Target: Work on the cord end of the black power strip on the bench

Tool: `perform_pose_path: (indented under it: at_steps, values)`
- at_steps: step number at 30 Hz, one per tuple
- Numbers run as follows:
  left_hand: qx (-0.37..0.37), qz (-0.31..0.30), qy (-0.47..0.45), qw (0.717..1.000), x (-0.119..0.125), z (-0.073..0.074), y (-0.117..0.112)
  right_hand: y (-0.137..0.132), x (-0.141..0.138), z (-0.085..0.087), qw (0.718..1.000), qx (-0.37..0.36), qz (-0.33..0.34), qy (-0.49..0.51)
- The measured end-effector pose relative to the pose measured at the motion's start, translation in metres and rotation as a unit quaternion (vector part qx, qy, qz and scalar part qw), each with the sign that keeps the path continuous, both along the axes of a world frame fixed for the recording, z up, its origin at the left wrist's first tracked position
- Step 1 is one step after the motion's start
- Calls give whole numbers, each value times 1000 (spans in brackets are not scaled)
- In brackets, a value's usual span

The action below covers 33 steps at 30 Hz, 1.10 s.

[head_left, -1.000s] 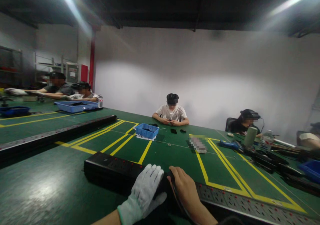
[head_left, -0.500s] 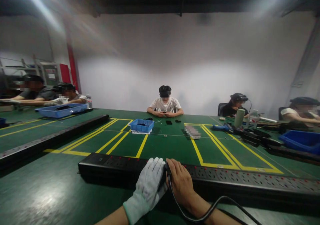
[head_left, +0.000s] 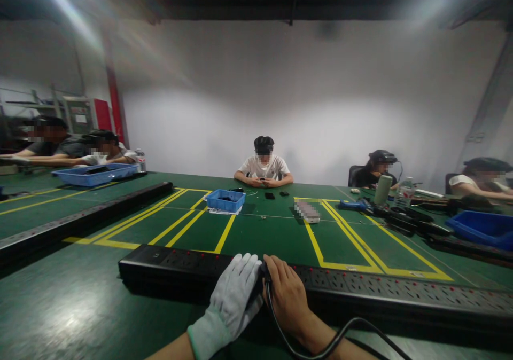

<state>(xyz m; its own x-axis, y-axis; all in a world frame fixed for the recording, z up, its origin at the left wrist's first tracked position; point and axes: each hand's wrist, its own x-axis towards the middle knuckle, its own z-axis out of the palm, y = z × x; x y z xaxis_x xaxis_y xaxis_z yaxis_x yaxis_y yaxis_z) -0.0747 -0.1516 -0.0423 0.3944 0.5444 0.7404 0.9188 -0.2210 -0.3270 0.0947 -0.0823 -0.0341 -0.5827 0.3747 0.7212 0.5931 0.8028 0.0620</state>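
My left hand (head_left: 235, 298), in a whitish work glove with a green cuff, lies with fingers together over a long black power strip (head_left: 176, 264), its thumb down at the front face. Right beside it my bare right hand (head_left: 286, 290) is curled over the same strip, fingers bent. Between the two hands shows the dark end of a black plug (head_left: 264, 269), mostly covered by fingers. Its black cable (head_left: 273, 311) drops past my right wrist and loops out to the lower right. Rows of sockets with small red lights run along the strip's top.
Yellow tape lines mark the green table (head_left: 72, 301). A small blue bin (head_left: 225, 202) and a blurred-out pale object (head_left: 308, 211) lie ahead. Another black strip (head_left: 100, 213) runs along the left. A blue bin (head_left: 483, 227) and bottles stand right. Several people sit around the table.
The view has shifted slightly, so the strip and both hands appear a little further left. Both hands keep the same grip at the same spot on the strip.
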Motion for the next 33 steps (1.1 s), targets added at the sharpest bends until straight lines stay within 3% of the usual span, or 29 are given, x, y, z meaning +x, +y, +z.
perform_pose_path:
  at_steps: [33]
  values:
    - [-1, 2, 9, 1000, 0, 3, -2, -1, 0, 1, 1000, -6, -4, 5]
